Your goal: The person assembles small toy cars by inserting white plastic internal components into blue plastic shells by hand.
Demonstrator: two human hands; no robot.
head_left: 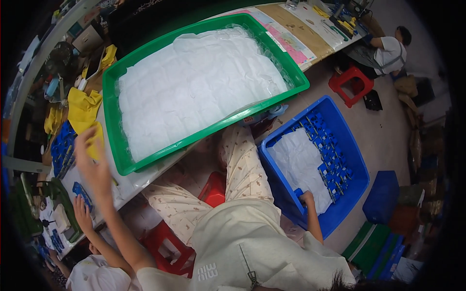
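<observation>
My right hand [307, 198] reaches into a blue plastic bin [350, 127] on my right, closed on a small blue part [298, 192]. Beneath it, crumpled white sheeting [297, 157] covers part of the bin. Beyond the sheeting lie rows of blue parts [332, 155] with thin yellowish strips between them. My left hand [92, 162] is raised over the table's near left edge, smeared by motion, its fingers stretched out and apart with nothing seen in them. It is close to the left wall of a large green tray [112, 123], which is filled with white sheeting [199, 82] over clear plastic.
Yellow cloths [83, 106] and blue pieces [63, 145] lie left of the tray. A co-worker's hand [82, 213] is beside my left forearm. Red stools [167, 247] stand near my legs; another person [391, 53] sits far right. Crates [371, 247] are stacked at lower right.
</observation>
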